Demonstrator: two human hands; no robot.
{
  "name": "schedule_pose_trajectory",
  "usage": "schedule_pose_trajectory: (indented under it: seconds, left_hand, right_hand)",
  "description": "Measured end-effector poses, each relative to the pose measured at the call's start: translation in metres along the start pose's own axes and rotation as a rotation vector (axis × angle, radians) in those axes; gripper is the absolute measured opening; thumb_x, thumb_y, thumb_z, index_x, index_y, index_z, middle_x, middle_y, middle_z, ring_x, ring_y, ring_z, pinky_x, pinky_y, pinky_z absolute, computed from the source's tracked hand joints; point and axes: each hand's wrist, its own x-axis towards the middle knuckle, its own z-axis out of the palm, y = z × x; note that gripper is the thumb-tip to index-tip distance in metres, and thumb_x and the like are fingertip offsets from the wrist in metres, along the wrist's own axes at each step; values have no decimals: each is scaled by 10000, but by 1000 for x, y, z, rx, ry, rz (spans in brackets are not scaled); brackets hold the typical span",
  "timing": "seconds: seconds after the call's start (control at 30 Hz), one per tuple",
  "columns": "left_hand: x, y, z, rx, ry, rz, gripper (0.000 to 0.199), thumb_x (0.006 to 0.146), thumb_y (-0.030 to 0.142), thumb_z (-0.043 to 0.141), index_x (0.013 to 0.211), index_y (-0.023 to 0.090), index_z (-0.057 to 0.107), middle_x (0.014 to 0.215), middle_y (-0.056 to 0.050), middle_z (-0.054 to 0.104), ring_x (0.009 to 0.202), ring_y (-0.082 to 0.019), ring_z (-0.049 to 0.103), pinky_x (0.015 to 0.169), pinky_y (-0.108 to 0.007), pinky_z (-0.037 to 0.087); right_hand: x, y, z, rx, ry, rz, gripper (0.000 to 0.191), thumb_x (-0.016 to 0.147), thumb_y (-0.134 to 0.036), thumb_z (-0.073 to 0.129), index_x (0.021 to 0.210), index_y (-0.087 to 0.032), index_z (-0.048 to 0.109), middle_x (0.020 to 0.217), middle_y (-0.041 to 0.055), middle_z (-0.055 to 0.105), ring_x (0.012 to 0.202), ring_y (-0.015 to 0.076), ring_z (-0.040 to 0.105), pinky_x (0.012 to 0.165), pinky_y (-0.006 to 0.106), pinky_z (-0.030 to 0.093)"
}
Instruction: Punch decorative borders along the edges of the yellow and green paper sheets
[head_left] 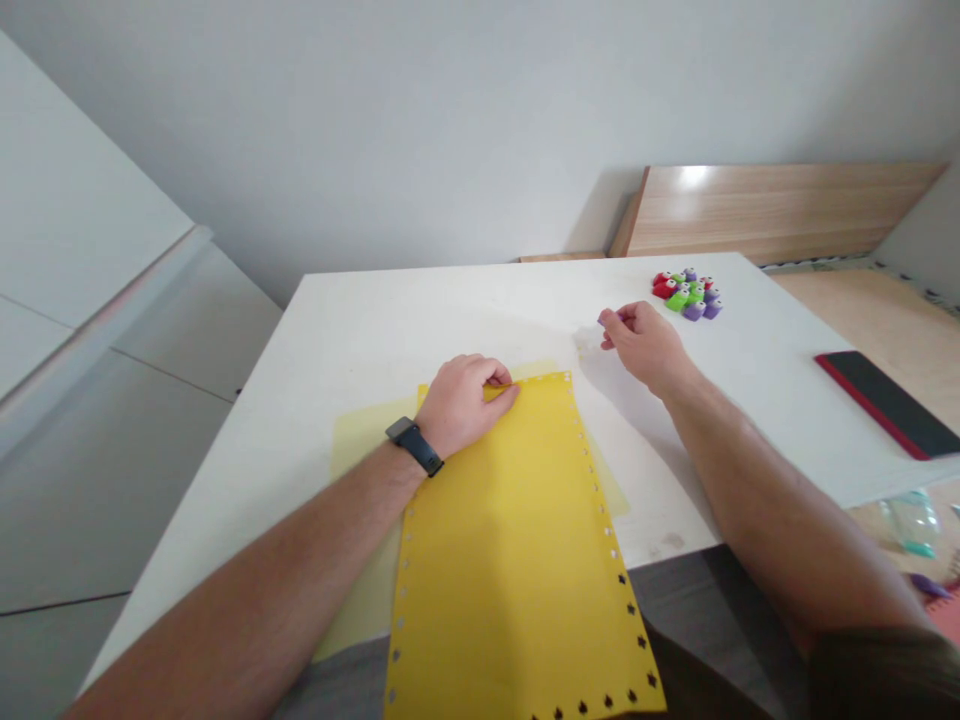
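A bright yellow paper sheet (510,560) has small cut-out shapes punched along its edges. My left hand (469,405), with a dark watch (415,445) on its wrist, pinches the sheet's far edge between thumb and fingers. To the right, just above the table and apart from the paper, my right hand (641,340) is closed on a small purple craft punch (603,318), mostly hidden by the fingers. A paler yellow sheet (360,440) lies on the table partly under the bright one. Several red, green and purple craft punches (686,293) are grouped beyond my right hand.
The white table (360,330) backs toward a grey wall. On its right edge lies a black and red flat case (892,402). A wooden board (780,212) leans behind at the right. A clear container (911,522) sits lower down at the right.
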Motion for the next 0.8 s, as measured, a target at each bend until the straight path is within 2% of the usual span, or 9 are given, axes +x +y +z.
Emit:
schedule_pose_trajectory:
  seconds: [0.13, 0.2, 0.27, 0.4, 0.47, 0.6, 0.67, 0.7, 0.8]
  left_hand:
    - [0, 0, 0, -3, 4, 1, 105, 882, 301, 662, 839, 205, 662, 856, -22, 703, 845, -199, 633, 790, -351, 465]
    - [0, 0, 0, -3, 1, 0, 107, 882, 303, 662, 839, 205, 662, 859, -24, 704, 846, -200, 634, 789, -351, 465]
    - [0, 0, 0, -1, 0, 0, 108, 881, 304, 661, 839, 205, 663, 858, -25, 704, 846, -201, 634, 786, -351, 464]
    - [0, 0, 0, 5, 2, 2, 111, 881, 308, 662, 839, 205, 662, 858, -26, 705, 844, -203, 633, 783, -354, 462]
    - [0, 0, 0, 7, 0, 2, 110, 881, 306, 663, 837, 206, 661, 857, -26, 706, 844, -204, 633, 787, -356, 463]
    - [0, 0, 0, 1, -8, -7, 108, 878, 305, 667, 835, 206, 663, 855, -23, 706, 845, -203, 635, 788, -356, 465]
    - [0, 0, 0, -1, -10, -11, 109, 878, 309, 667, 839, 207, 665, 859, -23, 707, 848, -204, 636, 787, -356, 465]
    - [0, 0, 0, 0, -9, -10, 111, 880, 311, 665, 840, 207, 666, 861, -23, 708, 849, -204, 636, 787, -357, 466]
    - [0, 0, 0, 3, -5, -7, 116, 884, 316, 661, 840, 209, 665, 863, -24, 708, 849, -207, 634, 790, -361, 466]
  right_hand:
    - [-4, -4, 9, 263, -202, -2, 343, 958, -550, 545, 1011, -212, 531, 1031, 118, 734, 881, 210, 742, 383, 209, 390]
    - [-7, -6, 13, 298, -274, -9, 336, 959, -543, 549, 996, -210, 529, 1030, 121, 733, 901, 215, 743, 381, 208, 406]
    - [-6, -4, 12, 240, -226, -5, 348, 952, -552, 559, 1000, -208, 532, 1021, 122, 739, 892, 217, 741, 405, 213, 428]
    - [3, 2, 3, 78, 6, -1, 392, 932, -577, 584, 1039, -202, 539, 1003, 123, 746, 878, 221, 733, 486, 236, 470]
    - [3, 1, 2, 102, 15, -12, 397, 936, -582, 572, 1048, -202, 540, 1012, 123, 744, 880, 219, 735, 482, 233, 465]
    - [-6, -7, 6, 223, -243, -22, 365, 947, -564, 562, 1005, -204, 548, 1012, 122, 743, 835, 210, 741, 389, 212, 396]
    - [-8, -8, 6, 201, -306, 0, 349, 944, -547, 575, 983, -201, 559, 995, 124, 749, 817, 212, 739, 384, 218, 398]
    - [-7, -6, 5, 163, -273, 11, 350, 940, -547, 581, 980, -200, 563, 982, 125, 752, 809, 213, 736, 398, 224, 412]
    - [0, 1, -1, 28, -29, 2, 383, 921, -572, 595, 1002, -198, 566, 951, 125, 752, 809, 220, 725, 466, 249, 462]
